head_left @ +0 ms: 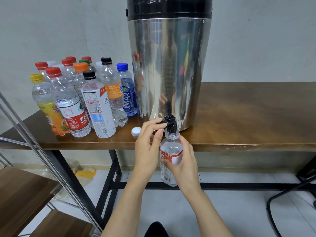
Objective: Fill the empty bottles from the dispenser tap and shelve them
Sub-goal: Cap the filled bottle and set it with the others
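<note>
A tall steel dispenser (169, 65) stands on the wooden table (248, 117), its black tap (169, 123) over the front edge. My right hand (184, 161) grips a small clear bottle (171, 151) with a red and white label, its open neck right under the tap spout. My left hand (148, 142) pinches the tap's black lever between thumb and fingers. A white cap (136, 131) lies on the table just left of the tap.
Several capped plastic bottles (82, 100) crowd the table's left part beside the dispenser. A metal-framed rack with wooden shelves (25, 194) stands at lower left. A black chair base (290, 194) sits on the floor at right.
</note>
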`<state>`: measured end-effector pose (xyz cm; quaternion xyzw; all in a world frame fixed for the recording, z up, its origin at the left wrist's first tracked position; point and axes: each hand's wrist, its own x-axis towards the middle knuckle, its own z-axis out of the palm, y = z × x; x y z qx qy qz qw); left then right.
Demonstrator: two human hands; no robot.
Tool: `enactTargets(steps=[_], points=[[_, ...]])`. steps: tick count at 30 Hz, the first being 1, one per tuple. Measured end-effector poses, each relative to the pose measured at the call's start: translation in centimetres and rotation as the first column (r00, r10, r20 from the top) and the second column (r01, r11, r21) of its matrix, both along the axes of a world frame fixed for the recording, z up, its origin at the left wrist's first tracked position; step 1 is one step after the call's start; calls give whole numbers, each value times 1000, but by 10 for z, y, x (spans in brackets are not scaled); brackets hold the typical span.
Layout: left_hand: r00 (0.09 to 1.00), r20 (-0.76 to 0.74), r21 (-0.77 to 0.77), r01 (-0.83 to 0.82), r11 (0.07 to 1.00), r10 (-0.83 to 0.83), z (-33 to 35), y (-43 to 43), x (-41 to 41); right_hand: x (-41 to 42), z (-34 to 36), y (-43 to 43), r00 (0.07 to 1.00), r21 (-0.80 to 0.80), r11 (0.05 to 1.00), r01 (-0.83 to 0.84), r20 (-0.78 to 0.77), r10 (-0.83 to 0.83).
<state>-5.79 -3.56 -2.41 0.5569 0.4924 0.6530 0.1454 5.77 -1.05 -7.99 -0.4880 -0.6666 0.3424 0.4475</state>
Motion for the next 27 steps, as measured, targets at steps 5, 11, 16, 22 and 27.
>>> enactTargets(steps=[5,11,16,22,27], points=[[1000,9,6,5,1000,-5,-1,1,0,2,1,-1,1000,7,1000,-11,-6,11],[1000,5,8,3,1000,-3,-2,2,0,2,1,-1,1000,6,1000,-12,-4,12],[1000,3,15,9,1000,-9,-2,1,0,1,1,0,1000,-5,1000,-8,-8,8],[1000,-2,10,7,1000,-7,-1,1,-1,1,2,-1,1000,-8,1000,-6,1,6],[1000,-1,5,6,1000,-6,-1,0,-1,1,3,-1,1000,-8,1000,-5,23,5]])
